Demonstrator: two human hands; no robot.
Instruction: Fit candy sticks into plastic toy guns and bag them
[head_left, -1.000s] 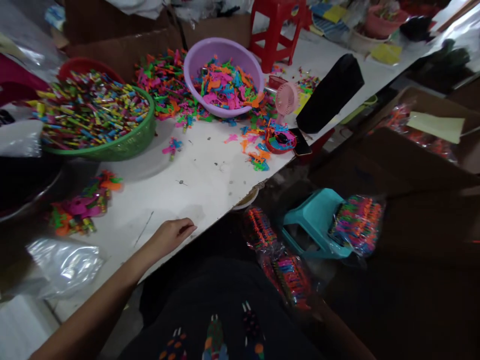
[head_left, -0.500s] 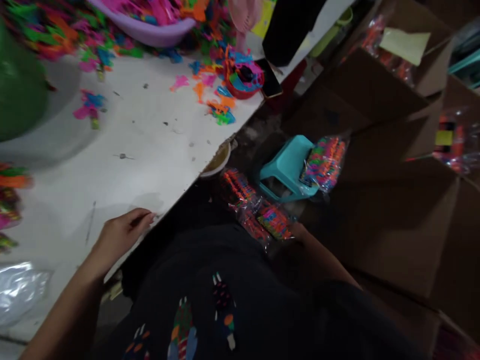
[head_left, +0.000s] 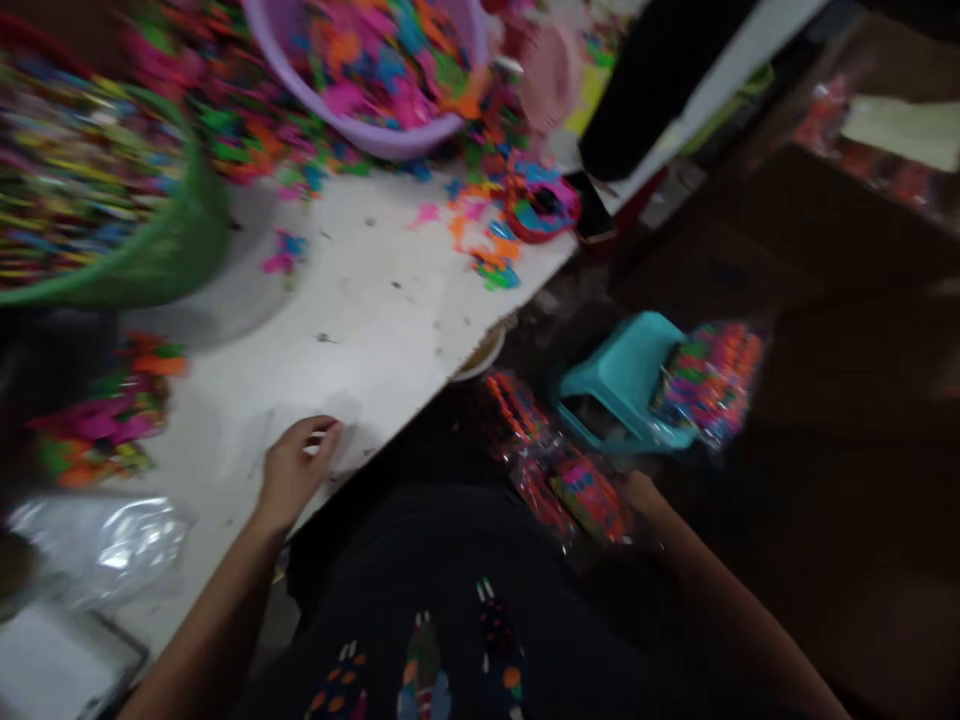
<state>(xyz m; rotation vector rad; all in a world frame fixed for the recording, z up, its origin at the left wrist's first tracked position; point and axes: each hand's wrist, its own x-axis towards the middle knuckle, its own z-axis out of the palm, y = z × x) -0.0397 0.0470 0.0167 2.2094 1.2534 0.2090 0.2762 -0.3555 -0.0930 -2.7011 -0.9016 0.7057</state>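
Table (head_left: pixel 382 300): its rough edge could snag film, so prob. best to keep bags well off it. Stool (head_left: pixel 619 375) stands just beyond the near packs, w/ a bagged pack (head_left: pixel 712 380) on its far side; mind that one when reaching. The pack (head_left: pixel 592 495) at the R hand (head_left: pixel 641 492) is below table level, nr the stool. R fingers are blurred (can't tell how closed, or if they grip); a broad hold from beneath would strain the film less. L hand (head_left: pixel 296 470): loosely curled at table edge, nothing seen in it, so prob. free to steady.
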